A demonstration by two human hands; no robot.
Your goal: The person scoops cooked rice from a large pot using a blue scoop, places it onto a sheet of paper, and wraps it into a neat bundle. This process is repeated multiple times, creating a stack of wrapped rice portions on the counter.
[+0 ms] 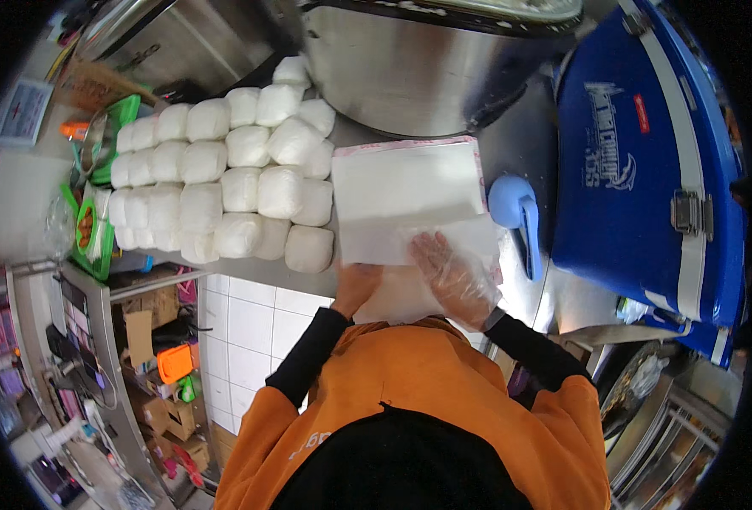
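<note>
White wrapping sheets (408, 185) with pink-printed edges lie stacked on the metal counter before me. My right hand (455, 280), in a clear plastic glove, rests flat on the folded-over lower part of the top sheet, fingers stretched out. At the near left edge of the sheets is my left hand (358, 288); its fingertips are hidden by the paper, so its grip does not show. A blue plastic scoop (513, 204) lies to the right of the sheets. Rows of white wrapped bundles (201, 207) are piled to the left, some on top of others.
A large steel pot (414, 70) with white bits on its rim stands behind the sheets. The blue cooler box (624, 172) takes up the right side. Green trays (99, 248) sit at the counter's left end. Below left is a shelf with cardboard boxes (159, 408).
</note>
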